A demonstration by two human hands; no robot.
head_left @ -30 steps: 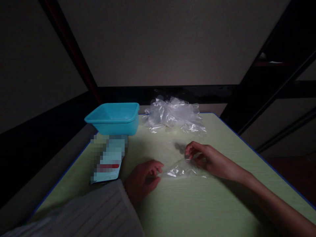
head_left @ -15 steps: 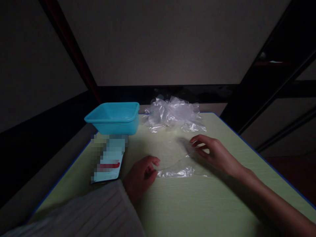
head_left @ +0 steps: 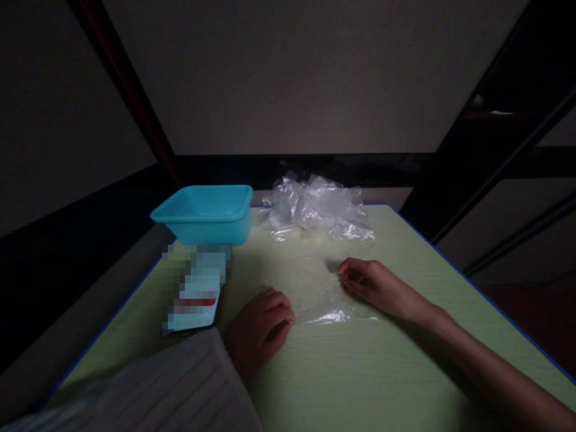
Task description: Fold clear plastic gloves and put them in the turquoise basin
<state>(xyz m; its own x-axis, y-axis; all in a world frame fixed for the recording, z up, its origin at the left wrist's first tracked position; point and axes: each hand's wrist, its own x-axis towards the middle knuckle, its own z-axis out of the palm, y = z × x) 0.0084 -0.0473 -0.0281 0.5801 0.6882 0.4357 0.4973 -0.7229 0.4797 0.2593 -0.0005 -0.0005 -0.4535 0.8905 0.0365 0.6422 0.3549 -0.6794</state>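
Note:
A clear plastic bag (head_left: 320, 294) lies flat on the pale green table (head_left: 360, 372) between my hands. My left hand (head_left: 261, 327), in a light ribbed sleeve, rests curled on the table with its fingertips on the bag's left edge. My right hand (head_left: 373, 285) lies on the bag's far right part, fingers bent and pinching the film near its top corner.
A turquoise plastic tub (head_left: 204, 213) stands at the table's far left. A heap of crumpled clear bags (head_left: 317, 207) lies at the far middle. A blurred flat packet (head_left: 194, 285) sits left of my left hand. Dark frame bars rise behind and to the right.
The bag was held stretched between both hands a second ago. My right hand then opened and swept over it, and now its fingers are bent on the flattened bag's far corner.

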